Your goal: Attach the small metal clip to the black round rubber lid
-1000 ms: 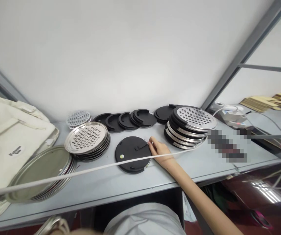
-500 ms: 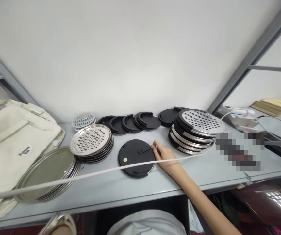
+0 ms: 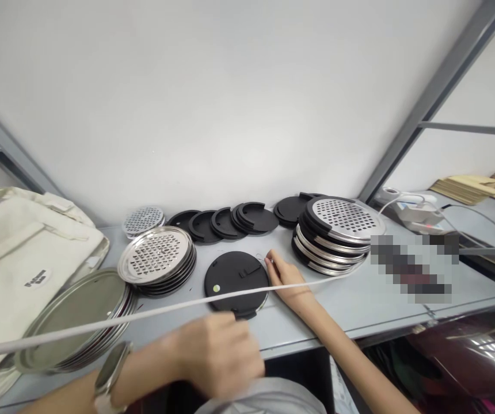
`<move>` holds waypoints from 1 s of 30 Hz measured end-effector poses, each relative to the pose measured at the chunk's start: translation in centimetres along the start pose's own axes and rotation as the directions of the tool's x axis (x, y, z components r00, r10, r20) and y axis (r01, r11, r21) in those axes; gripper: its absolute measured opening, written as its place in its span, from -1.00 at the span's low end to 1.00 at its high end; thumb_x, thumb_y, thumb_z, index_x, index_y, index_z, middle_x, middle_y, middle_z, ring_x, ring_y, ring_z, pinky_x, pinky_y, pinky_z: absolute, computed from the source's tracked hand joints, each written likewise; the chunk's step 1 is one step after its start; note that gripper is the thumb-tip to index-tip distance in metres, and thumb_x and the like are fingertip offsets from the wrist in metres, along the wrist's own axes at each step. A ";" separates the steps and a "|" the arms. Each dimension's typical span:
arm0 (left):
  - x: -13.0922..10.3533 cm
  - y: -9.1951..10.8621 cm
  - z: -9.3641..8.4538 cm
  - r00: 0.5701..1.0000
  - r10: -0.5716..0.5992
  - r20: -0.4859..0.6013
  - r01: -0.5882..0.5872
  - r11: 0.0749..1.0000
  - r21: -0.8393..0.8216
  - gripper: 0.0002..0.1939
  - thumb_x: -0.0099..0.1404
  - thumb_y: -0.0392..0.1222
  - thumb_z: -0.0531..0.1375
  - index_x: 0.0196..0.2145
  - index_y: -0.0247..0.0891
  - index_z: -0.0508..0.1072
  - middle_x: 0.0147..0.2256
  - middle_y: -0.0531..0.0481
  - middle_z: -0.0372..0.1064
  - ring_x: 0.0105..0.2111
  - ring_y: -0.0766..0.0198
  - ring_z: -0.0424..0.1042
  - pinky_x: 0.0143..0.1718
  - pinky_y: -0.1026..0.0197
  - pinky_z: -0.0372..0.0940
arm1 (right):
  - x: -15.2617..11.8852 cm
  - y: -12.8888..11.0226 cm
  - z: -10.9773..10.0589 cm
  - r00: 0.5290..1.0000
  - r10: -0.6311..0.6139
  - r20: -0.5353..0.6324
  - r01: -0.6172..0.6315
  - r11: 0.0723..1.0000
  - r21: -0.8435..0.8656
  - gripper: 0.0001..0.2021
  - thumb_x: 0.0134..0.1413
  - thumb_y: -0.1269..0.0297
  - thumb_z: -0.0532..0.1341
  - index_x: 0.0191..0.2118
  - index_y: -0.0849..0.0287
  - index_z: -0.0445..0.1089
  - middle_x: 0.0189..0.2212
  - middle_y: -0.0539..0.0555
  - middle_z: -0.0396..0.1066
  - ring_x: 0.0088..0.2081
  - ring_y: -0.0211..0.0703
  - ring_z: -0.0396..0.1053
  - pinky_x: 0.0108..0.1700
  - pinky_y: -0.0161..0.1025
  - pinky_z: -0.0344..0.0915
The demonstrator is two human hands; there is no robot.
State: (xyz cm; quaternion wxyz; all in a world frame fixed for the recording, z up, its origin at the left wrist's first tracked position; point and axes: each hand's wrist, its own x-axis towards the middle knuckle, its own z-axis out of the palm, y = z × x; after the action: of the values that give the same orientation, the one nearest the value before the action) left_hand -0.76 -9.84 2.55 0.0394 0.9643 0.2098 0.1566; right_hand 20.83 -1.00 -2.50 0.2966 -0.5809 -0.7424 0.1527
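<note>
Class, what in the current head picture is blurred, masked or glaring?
Head view: the left hand is smeared, probably by motion; the right hand looks sharper; a pixelated patch hides part of the table; glare streaks the glossy dark red surface at lower right.

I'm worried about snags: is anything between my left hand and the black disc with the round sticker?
Yes, it seems: the white cord crosses the view over the lower part of the black disc, beyond the left hand. How high it hangs above the disc, I can't tell.
</note>
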 end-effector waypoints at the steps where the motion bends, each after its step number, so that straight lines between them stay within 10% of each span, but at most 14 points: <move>1: 1.2 -1.5 -0.2 1.000 0.004 0.012 -0.005 0.999 0.041 -0.72 0.34 -0.16 -0.03 -0.47 -0.22 0.36 -0.50 -0.03 0.32 -0.50 0.27 0.31 -0.42 0.20 0.27 | 0.0 0.0 0.0 1.000 0.004 0.000 -0.004 1.000 0.003 -0.78 0.24 0.20 -0.12 -0.29 0.12 0.19 -0.62 -0.01 0.26 -0.57 -0.15 0.27 -0.46 -0.30 0.10; 7: 6.2 -6.0 1.2 0.878 -0.478 0.043 0.450 0.851 0.269 -0.71 0.30 -0.04 0.00 -0.25 -0.34 0.34 -0.38 -0.16 0.40 -0.42 0.09 0.40 -0.42 0.13 0.24 | -0.1 0.1 0.1 0.999 0.017 0.040 -0.018 1.000 0.017 -0.80 0.25 0.20 -0.13 -0.28 0.11 0.17 -0.60 -0.01 0.28 -0.56 -0.14 0.31 -0.46 -0.30 0.11; 11: 6.8 -6.8 2.3 0.824 -0.560 0.092 0.529 0.816 0.233 -0.69 0.33 -0.02 -0.02 -0.28 -0.32 0.35 -0.39 -0.17 0.42 -0.39 0.07 0.44 -0.36 0.13 0.25 | -0.1 0.0 0.1 0.997 -0.009 0.071 0.010 1.000 -0.016 -0.81 0.25 0.22 -0.12 -0.29 0.11 0.17 -0.59 0.00 0.31 -0.55 -0.14 0.31 -0.47 -0.31 0.09; 21: 6.4 -7.7 2.8 0.893 -0.427 -0.144 0.417 0.904 -0.097 -0.65 0.32 -0.18 0.05 0.03 -0.29 0.19 0.03 -0.19 0.22 0.07 0.09 0.21 0.08 0.05 0.17 | 0.0 0.6 0.5 0.992 -0.049 0.120 0.062 0.992 -0.109 -0.80 0.27 0.26 -0.13 -0.25 0.14 0.19 -0.50 0.07 0.39 -0.50 -0.13 0.34 -0.46 -0.29 0.04; 30: 5.9 -8.1 2.8 0.959 -0.282 -0.020 0.268 0.929 -0.255 -0.53 0.41 -0.26 -0.10 0.25 -0.19 -0.03 0.22 -0.09 0.06 0.21 0.21 0.07 0.22 0.08 0.05 | -0.2 0.7 0.5 0.987 -0.109 0.119 0.120 0.988 -0.095 -0.78 0.27 0.31 -0.12 -0.11 0.19 0.20 -0.38 0.16 0.46 -0.40 -0.09 0.40 -0.43 -0.28 0.08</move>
State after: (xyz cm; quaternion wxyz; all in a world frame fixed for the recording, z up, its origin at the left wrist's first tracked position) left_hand 2.07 -0.04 0.45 0.1759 0.9079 0.3225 0.2018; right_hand 21.11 -0.93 -3.35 0.2325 -0.5419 -0.7971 0.1301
